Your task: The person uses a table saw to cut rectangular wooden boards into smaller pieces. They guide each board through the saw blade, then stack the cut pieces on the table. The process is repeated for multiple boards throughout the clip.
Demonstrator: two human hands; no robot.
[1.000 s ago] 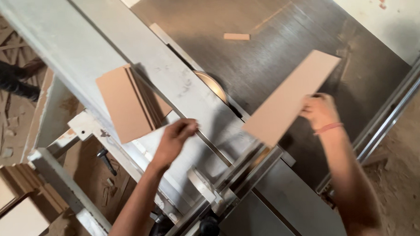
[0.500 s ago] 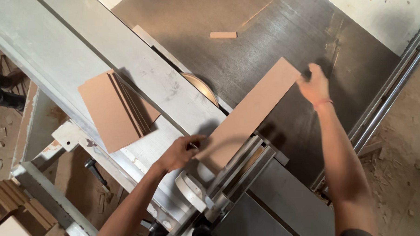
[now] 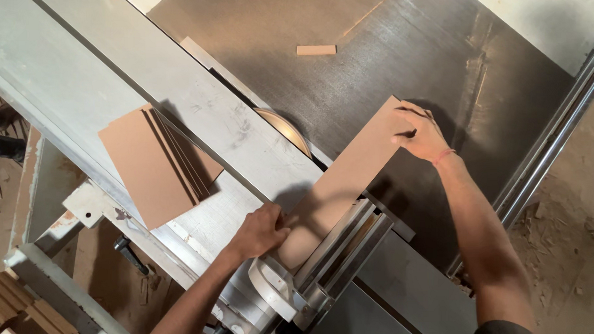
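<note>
A long tan board [image 3: 350,178] lies flat across a table saw, against the crosscut fence [image 3: 339,251]. My left hand [image 3: 260,231] presses on its near end by the fence. My right hand [image 3: 422,135] rests on its far end, fingers spread over the corner. The round saw blade [image 3: 284,124] rises from its slot just beyond the board's left edge.
A stack of cut tan boards [image 3: 155,162] lies on the pale sliding table [image 3: 96,75] to the left. A small wood offcut [image 3: 316,50] sits on the dark steel table [image 3: 438,63]. A steel rail [image 3: 547,158] runs along the right. Sawdust covers the floor.
The board went from being held up in my right hand to lying flat against the fence. My left hand moved onto its near end; my right hand slid to its far end.
</note>
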